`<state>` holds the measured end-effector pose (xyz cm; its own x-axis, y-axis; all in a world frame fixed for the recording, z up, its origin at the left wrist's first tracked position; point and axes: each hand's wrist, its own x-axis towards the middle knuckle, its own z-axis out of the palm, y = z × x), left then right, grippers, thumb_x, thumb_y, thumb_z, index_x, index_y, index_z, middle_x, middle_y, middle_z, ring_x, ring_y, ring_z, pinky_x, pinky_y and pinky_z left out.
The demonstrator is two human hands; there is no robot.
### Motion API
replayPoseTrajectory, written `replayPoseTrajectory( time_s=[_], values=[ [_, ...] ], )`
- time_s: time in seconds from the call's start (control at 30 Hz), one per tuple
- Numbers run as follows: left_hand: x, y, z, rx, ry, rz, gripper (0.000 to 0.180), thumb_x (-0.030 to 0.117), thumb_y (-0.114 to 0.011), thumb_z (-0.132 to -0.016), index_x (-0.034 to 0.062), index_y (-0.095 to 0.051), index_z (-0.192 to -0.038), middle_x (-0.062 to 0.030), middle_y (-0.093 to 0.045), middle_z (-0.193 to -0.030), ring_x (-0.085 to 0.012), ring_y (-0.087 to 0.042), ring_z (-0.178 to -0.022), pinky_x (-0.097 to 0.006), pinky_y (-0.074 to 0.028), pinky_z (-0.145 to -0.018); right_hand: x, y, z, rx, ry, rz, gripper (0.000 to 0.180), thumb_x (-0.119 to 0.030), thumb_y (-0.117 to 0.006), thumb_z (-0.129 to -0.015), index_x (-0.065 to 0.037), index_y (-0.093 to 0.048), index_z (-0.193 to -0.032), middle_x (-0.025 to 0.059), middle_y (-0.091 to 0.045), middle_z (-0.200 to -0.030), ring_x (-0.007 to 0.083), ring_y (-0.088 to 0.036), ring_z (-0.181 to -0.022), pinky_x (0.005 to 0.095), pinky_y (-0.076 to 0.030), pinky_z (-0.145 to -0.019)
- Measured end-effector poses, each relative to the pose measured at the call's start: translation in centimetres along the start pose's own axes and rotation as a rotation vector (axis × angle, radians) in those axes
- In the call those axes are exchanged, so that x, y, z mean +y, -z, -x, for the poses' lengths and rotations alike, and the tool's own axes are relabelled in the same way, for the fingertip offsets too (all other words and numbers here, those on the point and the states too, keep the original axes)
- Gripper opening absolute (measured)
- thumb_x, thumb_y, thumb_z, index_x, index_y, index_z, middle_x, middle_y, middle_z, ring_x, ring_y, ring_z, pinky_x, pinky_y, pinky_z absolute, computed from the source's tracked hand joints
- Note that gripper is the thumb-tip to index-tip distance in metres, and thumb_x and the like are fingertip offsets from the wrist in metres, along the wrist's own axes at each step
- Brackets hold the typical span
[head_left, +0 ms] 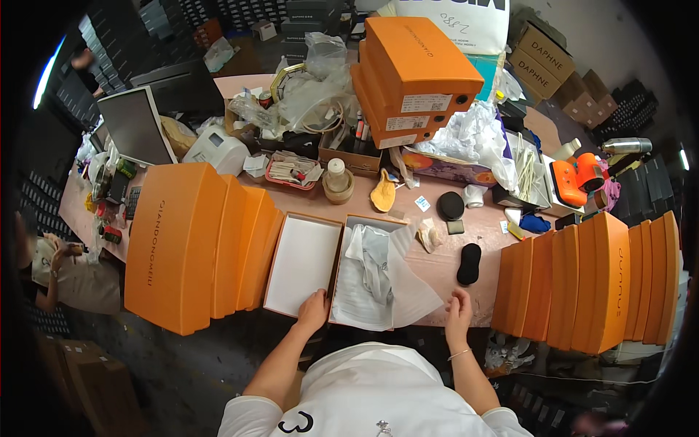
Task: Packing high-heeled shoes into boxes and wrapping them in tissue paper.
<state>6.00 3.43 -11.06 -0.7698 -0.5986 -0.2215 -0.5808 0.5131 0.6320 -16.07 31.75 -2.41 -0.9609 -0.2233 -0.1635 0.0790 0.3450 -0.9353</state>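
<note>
Box contents (pixel 373 273) (tissue-covered) hidden

Orange boxes (pixel 408 73) stacked at the table's back, white-labelled; grey screen (pixel 135 125) tilted far left

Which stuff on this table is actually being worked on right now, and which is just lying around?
In hand:
left hand on the open box and its lid
right hand by the tissue paper

Lying about:
box rows, left and right
stacked boxes
black pad
monitor
orange tool
</note>
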Motion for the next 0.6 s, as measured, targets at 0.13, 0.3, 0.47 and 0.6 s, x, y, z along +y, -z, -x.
replayPoseTrajectory(
  time_s=[0.13, 0.3, 0.47, 0.6],
  values=[
    [1.6, 4.1, -0.1, 0.101, -0.109, 0.004, 0.020, 0.013, -0.054, -0.089, -0.0004, -0.054, -0.103, -0.0256, -0.062, -0.086, -0.0439, -0.060, -0.082, -0.051, -0.048, -0.069, 1.1, -3.1, 0.5, -0.327, 0.240, 0.373, 0.057, -0.015, -0.058, -0.088, -0.001, -0.038, -0.140, 0.0227, -0.051, -0.125, 0.0326, -0.051, -0.115, 0.0404, -0.039, -0.099],
    [6.7, 16.6, 2.6, 0.126, -0.115, 0.698, 0.016, 0.013, -0.055, -0.094, -0.0020, -0.058, -0.098, -0.0007, -0.056, -0.071, -0.0054, -0.050, -0.065, -0.024, -0.040, -0.056, -6.0, -14.9, 1.3, -0.618, 0.764, 0.747, 0.071, -0.032, -0.060, -0.088, 0.000, -0.030, -0.144, 0.0222, -0.035, -0.146, 0.0327, -0.028, -0.139, 0.0418, -0.023, -0.112],
    [11.5, 18.5, 3.5, -0.076, -0.195, 1.245, 0.026, 0.020, -0.056, -0.096, -0.0047, -0.059, -0.106, -0.0022, -0.063, -0.095, -0.0086, -0.058, -0.088, -0.022, -0.045, -0.081, -4.7, -13.1, 0.1, -0.600, 0.102, -0.124, 0.069, -0.045, -0.053, -0.094, -0.001, -0.032, -0.143, 0.0155, -0.036, -0.148, 0.0282, -0.033, -0.137, 0.0418, -0.025, -0.112],
    [8.7, 8.3, 0.4, -0.200, -0.276, 0.644, 0.035, 0.023, -0.058, -0.094, 0.0009, -0.055, -0.121, -0.0109, -0.059, -0.118, -0.0205, -0.054, -0.111, -0.031, -0.043, -0.094, -5.2, -7.0, 0.4, -0.527, -0.152, -0.273, 0.071, -0.052, -0.043, -0.097, -0.003, -0.028, -0.147, 0.0138, -0.039, -0.146, 0.0221, -0.035, -0.135, 0.0355, -0.025, -0.111]
  ],
)
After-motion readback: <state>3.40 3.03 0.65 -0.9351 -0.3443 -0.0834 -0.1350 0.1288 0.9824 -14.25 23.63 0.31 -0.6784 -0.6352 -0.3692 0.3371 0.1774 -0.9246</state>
